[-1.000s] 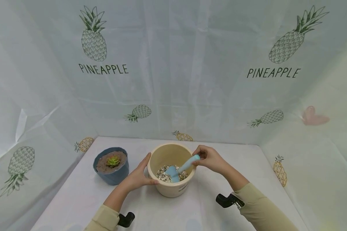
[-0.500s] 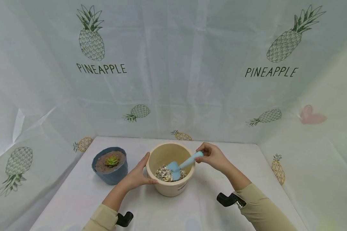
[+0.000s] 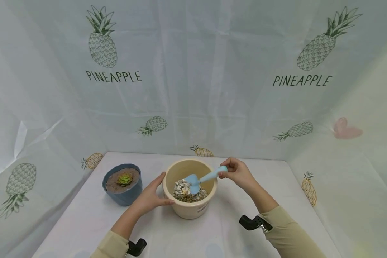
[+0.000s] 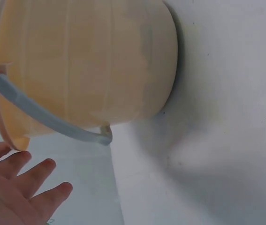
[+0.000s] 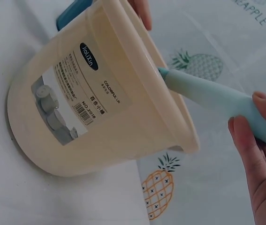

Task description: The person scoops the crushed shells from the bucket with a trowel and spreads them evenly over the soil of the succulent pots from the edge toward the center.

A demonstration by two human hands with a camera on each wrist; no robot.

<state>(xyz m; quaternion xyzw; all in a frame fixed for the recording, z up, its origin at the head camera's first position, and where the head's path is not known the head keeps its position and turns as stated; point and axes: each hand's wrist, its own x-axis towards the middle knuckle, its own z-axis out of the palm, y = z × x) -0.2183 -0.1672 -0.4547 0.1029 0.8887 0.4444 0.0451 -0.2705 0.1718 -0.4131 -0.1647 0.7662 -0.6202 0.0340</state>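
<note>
A cream bucket (image 3: 188, 211) stands upright on the table, with mottled loose flakes (image 3: 182, 190) inside. My left hand (image 3: 149, 199) rests on its left rim, thumb at the front and fingers spread; in the left wrist view the fingers (image 4: 34, 176) look straight, one fingertip touching the rim. With my right hand (image 3: 240, 173) I pinch the handle end of a light blue trowel (image 3: 209, 175). Its blade is inside the bucket, with flakes heaped against it. The right wrist view shows the pale handle (image 5: 212, 96) between thumb and fingers, slanting over the rim; the blade is hidden there.
A blue pot (image 3: 125, 195) with brown soil and a small green succulent (image 3: 124, 179) stands left of the bucket. Down the bucket's side hangs a grey-blue handle (image 4: 53, 119). A pineapple-print curtain (image 3: 193, 89) encloses the back and sides of the table (image 3: 261, 200).
My right hand has moved slightly up and right, raising the trowel inside the bucket. Flakes have piled up beside its blade. My left hand has stayed at the rim.
</note>
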